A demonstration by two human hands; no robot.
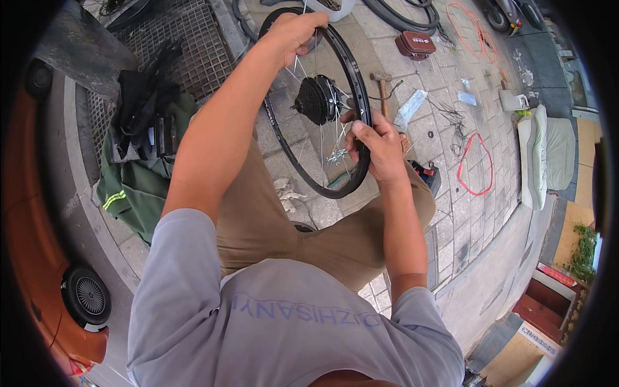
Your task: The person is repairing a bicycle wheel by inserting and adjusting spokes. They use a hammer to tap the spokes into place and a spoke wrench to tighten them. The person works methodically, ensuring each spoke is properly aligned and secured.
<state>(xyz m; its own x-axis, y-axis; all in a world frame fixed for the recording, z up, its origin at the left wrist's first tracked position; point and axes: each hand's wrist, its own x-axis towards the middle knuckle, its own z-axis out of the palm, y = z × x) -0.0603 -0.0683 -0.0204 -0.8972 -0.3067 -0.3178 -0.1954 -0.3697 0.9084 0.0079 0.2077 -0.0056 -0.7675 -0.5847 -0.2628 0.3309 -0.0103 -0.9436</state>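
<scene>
A black bicycle wheel rim (pixel 282 143) is held up tilted in front of me, without a tyre. Inside it sits a dark hub with a cassette (pixel 314 100), some thin silver spokes (pixel 322 145) running from it. Several spoke ends bunch together near the rim's lower right. My left hand (pixel 293 37) is closed at the rim's upper part, its fingers pinched round a spoke that shows above and below them; the fingertips are partly hidden. My right hand (pixel 382 145) grips the rim's right side, thumb on the near face and fingers reaching inside.
A hammer (pixel 383 90) lies beyond the wheel on the paving. Farther right are a dark red case (pixel 415 44), a red loop (pixel 474 169) and tangled wire (pixel 454 122). Black tyres (pixel 403 18) lie at the back. Left are a green garment (pixel 143 193) and an orange car (pixel 39 258).
</scene>
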